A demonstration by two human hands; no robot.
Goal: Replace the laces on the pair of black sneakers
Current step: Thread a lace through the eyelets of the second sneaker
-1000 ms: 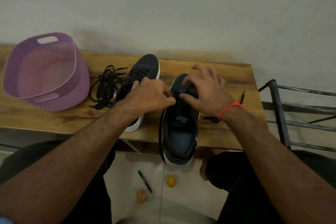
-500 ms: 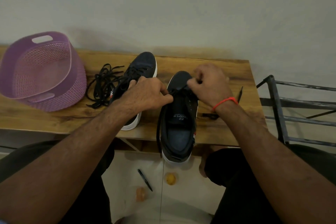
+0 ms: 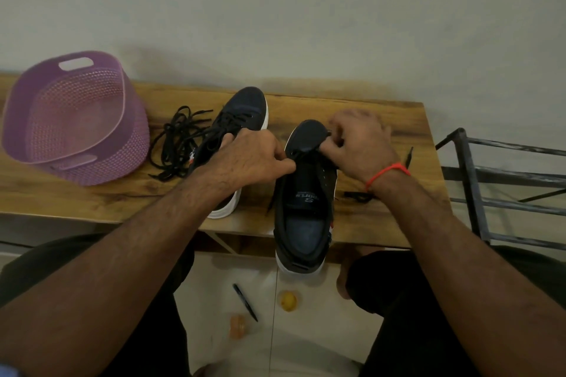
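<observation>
Two black sneakers with white soles lie on the wooden table. The right sneaker points away from me, its heel hanging over the table's front edge. My left hand pinches a black lace at the sneaker's left eyelets. My right hand pinches the lace by the tongue near the toe. One lace end trails on the table to the right. The left sneaker lies behind my left hand, partly hidden, laced. A loose bundle of black laces lies left of it.
A purple woven basket leans on its side at the table's left end. A dark metal rack stands to the right of the table. On the floor below lie a black pen, a yellow object and an orange one.
My right hand went from lying spread over the sneaker's toe to curling its fingers on the lace near the tongue. My left hand stayed at the left eyelets.
</observation>
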